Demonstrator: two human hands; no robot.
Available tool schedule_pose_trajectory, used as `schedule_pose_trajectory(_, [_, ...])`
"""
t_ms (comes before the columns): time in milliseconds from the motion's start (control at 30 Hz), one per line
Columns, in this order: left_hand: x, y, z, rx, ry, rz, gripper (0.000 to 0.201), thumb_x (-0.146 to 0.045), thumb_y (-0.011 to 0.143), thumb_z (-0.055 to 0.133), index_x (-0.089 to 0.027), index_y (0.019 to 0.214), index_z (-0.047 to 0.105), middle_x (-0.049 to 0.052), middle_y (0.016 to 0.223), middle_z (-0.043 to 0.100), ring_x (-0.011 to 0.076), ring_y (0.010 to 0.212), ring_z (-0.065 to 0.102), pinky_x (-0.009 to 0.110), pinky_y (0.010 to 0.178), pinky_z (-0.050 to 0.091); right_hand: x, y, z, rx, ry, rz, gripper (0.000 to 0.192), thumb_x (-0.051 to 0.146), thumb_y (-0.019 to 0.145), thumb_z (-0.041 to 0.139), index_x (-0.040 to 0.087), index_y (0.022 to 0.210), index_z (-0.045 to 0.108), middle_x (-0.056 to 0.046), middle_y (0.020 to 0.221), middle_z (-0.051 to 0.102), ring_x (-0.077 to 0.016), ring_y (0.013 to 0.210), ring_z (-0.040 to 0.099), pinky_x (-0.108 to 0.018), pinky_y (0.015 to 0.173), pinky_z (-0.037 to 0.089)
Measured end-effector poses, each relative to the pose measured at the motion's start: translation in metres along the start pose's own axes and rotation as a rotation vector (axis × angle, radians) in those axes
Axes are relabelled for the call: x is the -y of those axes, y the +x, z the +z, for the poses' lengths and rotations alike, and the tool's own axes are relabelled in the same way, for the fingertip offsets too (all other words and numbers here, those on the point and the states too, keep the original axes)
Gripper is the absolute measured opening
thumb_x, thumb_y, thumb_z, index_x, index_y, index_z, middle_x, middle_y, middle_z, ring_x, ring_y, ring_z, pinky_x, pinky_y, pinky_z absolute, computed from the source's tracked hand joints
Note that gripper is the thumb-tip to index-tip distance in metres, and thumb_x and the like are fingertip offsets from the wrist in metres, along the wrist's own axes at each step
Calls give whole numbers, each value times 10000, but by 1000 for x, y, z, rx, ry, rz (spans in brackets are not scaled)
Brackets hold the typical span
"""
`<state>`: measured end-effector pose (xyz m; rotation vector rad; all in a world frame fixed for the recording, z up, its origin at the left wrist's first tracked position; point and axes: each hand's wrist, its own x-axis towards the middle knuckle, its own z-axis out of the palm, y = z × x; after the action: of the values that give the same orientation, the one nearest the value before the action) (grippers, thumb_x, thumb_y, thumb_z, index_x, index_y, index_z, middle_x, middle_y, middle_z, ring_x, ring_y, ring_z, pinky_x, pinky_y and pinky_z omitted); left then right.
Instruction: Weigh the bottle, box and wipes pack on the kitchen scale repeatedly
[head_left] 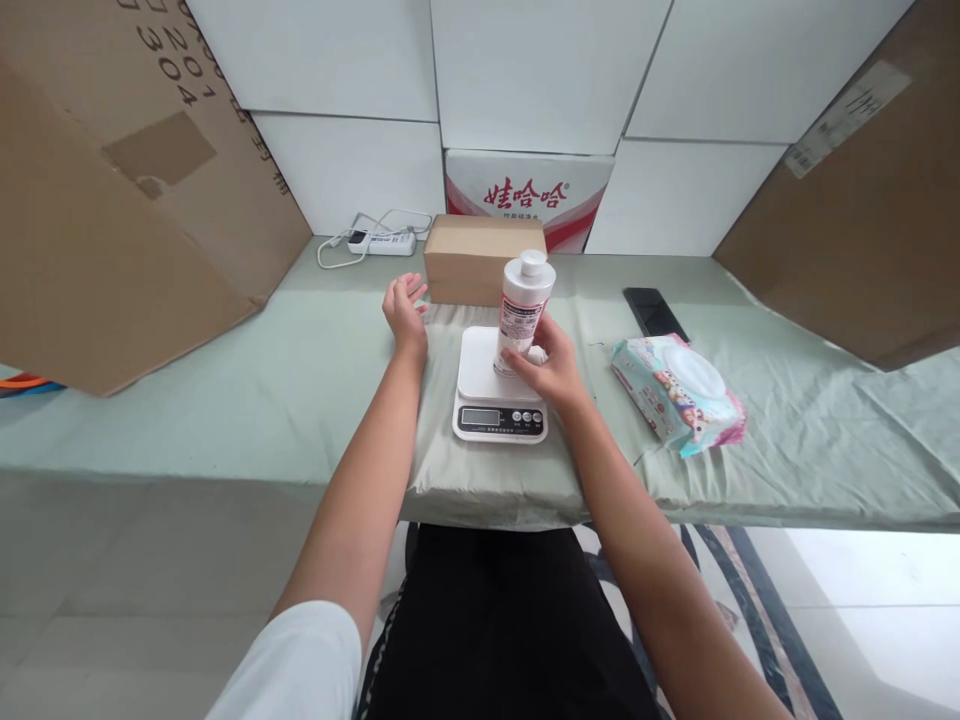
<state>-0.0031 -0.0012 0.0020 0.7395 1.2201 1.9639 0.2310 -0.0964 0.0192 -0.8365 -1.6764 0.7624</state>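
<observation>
One right hand (553,366) snug around a white bottle (522,308) over a digital scale (480,384), one left hand (406,312) loosely open and empty.

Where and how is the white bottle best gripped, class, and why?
The white bottle is probably best gripped around its cylindrical body, from the right, where the right hand holds it; the small cap offers less grip, and a cardboard box stands behind.

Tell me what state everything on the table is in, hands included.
Bottle: capped, roughly upright
Right hand: gripping the bottle
Left hand: empty, fingers loosely curled
Scale: display unreadable
Wipes packet: lid closed
Phone: flat, dark
Small cardboard box: closed
</observation>
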Motion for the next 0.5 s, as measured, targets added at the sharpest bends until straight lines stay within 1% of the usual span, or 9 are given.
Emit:
schedule_pose_trajectory(67, [0,1,2,-5,-4,-10,310,-438,971,515,-191,1047,686,172,1316,759,282,1212,755,296,814,570,2,4,-8,-80,12,-12,520,566,804,818,250,1166,618,-76,1093,744,-261,965,714,-425,850,594])
schedule_pose_trajectory(100, [-1,2,3,-10,-6,-19,305,-429,975,511,-190,1045,687,170,1308,763,277,1200,761,284,791,565,4,7,-16,-130,21,-18,554,570,787,830,257,1180,596,-78,1109,741,-263,978,720,-427,856,601])
schedule_pose_trajectory(167, [-1,3,4,-26,-11,-35,296,-405,985,494,-187,1038,687,165,1291,772,264,1169,772,261,739,550,9,18,-39,-251,30,-29,638,560,741,859,273,1212,540,-78,1145,725,-264,1014,728,-439,890,613])
schedule_pose_trajectory(233, [-1,3,6,-37,-19,-42,290,-383,991,476,-186,1029,687,159,1282,778,254,1146,778,247,696,534,15,32,-70,-377,-15,-13,687,499,703,879,284,1232,497,-69,1162,702,-255,1035,725,-452,925,616])
schedule_pose_trajectory(300, [-1,3,6,-39,-28,-42,279,-369,986,480,-186,1015,688,157,1276,782,251,1129,782,242,672,524,22,46,-103,-469,-110,41,667,362,691,873,277,1227,485,-59,1150,687,-240,1035,716,-452,933,614])
schedule_pose_trajectory(367, [0,3,6,-38,-35,-41,266,-365,976,495,-186,1001,690,158,1266,785,251,1113,784,240,650,514,27,57,-132,-532,-199,112,602,212,679,837,252,1175,499,-45,1092,678,-222,996,705,-430,895,616])
schedule_pose_trajectory(433, [1,3,6,-37,-44,-42,264,-367,970,500,-184,994,688,163,1259,786,249,1098,786,235,620,497,28,65,-154,-582,-252,226,521,135,675,802,234,1093,508,-24,1013,667,-210,926,696,-401,811,616])
schedule_pose_trajectory(500, [1,4,6,-35,-54,-47,267,-370,970,498,-181,998,684,167,1266,783,245,1095,786,227,596,481,23,69,-168,-617,-282,352,479,116,670,797,225,1035,507,-16,963,661,-216,875,693,-392,727,608])
